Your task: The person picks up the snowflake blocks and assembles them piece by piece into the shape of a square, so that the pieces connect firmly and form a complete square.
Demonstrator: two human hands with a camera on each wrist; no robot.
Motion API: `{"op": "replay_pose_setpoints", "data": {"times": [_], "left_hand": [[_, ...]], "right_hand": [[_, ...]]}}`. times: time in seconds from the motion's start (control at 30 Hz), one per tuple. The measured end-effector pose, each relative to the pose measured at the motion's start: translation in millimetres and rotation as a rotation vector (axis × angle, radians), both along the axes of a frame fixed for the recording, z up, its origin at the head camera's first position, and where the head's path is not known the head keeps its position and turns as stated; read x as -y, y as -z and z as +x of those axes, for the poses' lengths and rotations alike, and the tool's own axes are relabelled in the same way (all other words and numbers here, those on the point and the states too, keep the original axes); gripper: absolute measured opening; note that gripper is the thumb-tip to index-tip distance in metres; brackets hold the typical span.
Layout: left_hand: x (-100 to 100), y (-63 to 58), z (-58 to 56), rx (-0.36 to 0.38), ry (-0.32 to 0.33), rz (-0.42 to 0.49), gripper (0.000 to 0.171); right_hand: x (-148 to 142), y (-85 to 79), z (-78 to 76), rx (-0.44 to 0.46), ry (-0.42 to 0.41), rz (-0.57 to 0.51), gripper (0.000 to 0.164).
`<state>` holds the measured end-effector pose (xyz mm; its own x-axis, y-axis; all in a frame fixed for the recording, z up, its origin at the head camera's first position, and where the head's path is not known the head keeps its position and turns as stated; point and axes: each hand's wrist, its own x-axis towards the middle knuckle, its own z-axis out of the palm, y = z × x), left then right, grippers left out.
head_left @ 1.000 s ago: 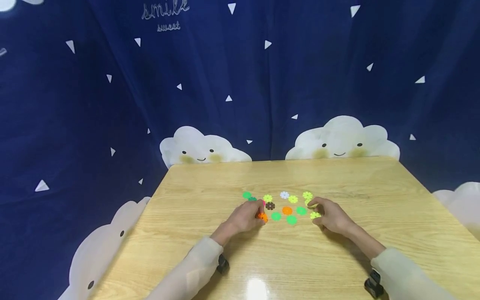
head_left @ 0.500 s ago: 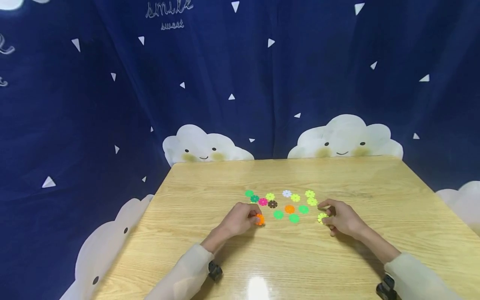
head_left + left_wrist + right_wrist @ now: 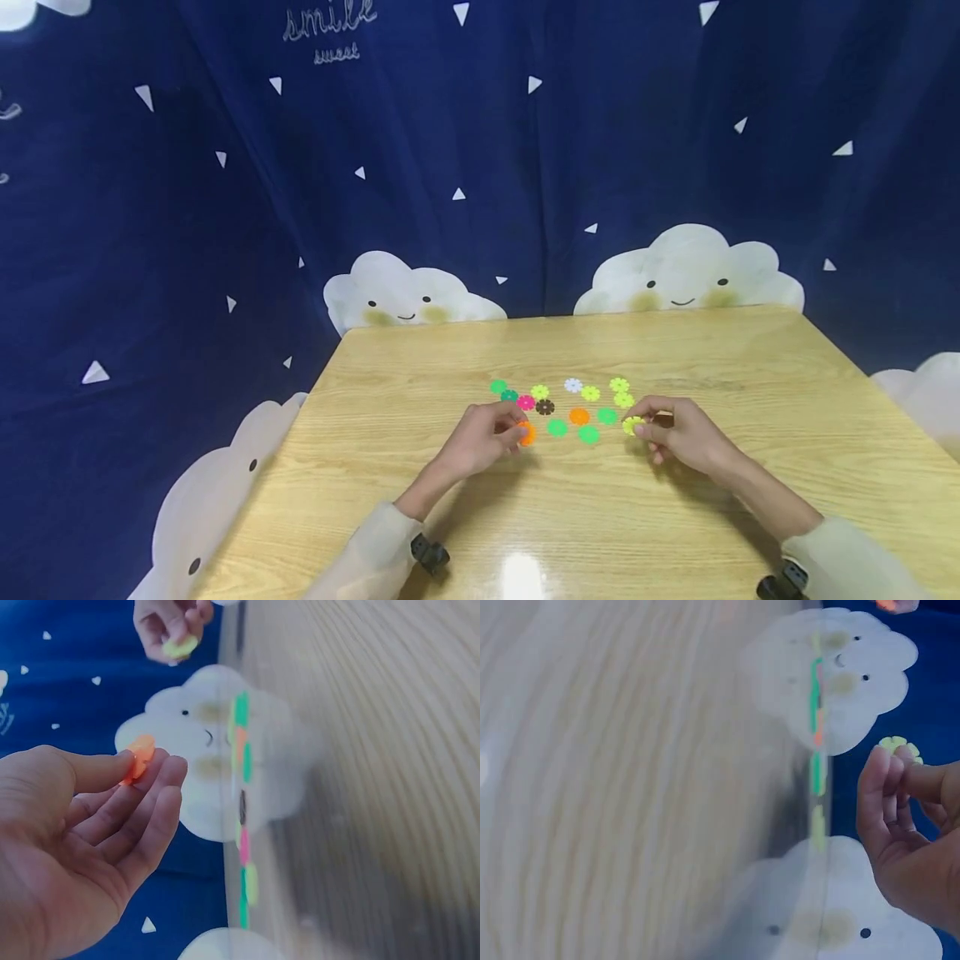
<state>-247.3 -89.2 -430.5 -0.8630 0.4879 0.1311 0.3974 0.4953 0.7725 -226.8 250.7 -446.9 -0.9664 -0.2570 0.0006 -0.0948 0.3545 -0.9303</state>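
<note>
My left hand (image 3: 480, 437) pinches an orange flower-shaped disc (image 3: 528, 433) between thumb and fingertips, raised off the table as the left wrist view shows. A yellow flower-shaped disc (image 3: 632, 426) is pinched by my right hand (image 3: 686, 437), also lifted; its notched petals show in the right wrist view. Between and beyond the hands lie more such discs: a pink one (image 3: 526, 402), a dark brown one (image 3: 545, 407), a second orange one (image 3: 579, 416), a white one (image 3: 573, 385), plus several green (image 3: 588, 435) and yellow ones (image 3: 619, 384).
The discs lie flat on a light wooden table (image 3: 420, 367). Behind it hangs a dark blue curtain (image 3: 480, 125) printed with white triangles and smiling clouds (image 3: 690, 267). A small black device (image 3: 430, 553) sits at each wrist.
Both hands have lifted their discs off the table. The left hand shifted left, then slightly back right; the right hand drew away to the right with its yellow disc, then came back inward.
</note>
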Motion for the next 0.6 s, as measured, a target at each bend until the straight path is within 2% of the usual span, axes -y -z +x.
{"op": "replay_pose_setpoints", "data": {"times": [0.27, 0.43, 0.6], "left_hand": [[-16, -15.4, 14.9, 0.042, 0.004, 0.147, 0.008], [-22, -26.9, 25.4, 0.122, 0.003, 0.294, 0.012], [-28, -40.8, 37.8, 0.186, 0.023, 0.372, 0.013]], "right_hand": [[14, -20.9, 9.8, -0.078, 0.050, -0.114, 0.020], [28, -33.0, 21.7, -0.206, 0.075, -0.094, 0.018], [43, -44.3, 34.3, -0.331, 0.072, -0.127, 0.015]]}}
